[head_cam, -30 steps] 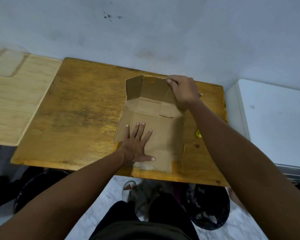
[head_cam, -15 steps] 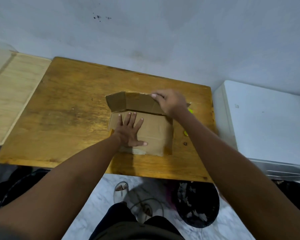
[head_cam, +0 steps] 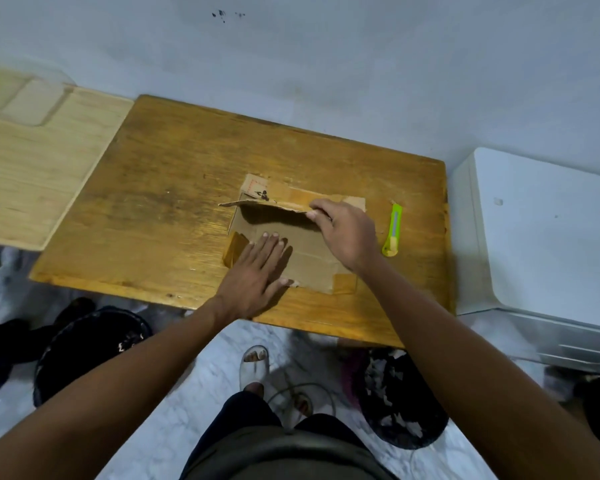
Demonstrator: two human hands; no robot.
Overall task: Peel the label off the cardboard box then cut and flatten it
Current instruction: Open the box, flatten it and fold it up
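The brown cardboard box lies opened out on the wooden table, near its front right part. My left hand rests flat on the near-left of the cardboard, fingers spread, pressing it down. My right hand pinches the edge of the far flap, which is folded over toward me and hangs low above the base panel. A patch with torn paper and black marks shows on the flap's outer side. A lime-green utility knife lies on the table just right of the box.
A pale wooden board adjoins the table on the left. A white appliance stands at the right. Dark round baskets and my sandalled foot are on the floor below the front edge. A grey wall is behind.
My right hand has folded the far flap from upright down toward me over the base. My left hand stayed pressing the cardboard. The knife has come into view.
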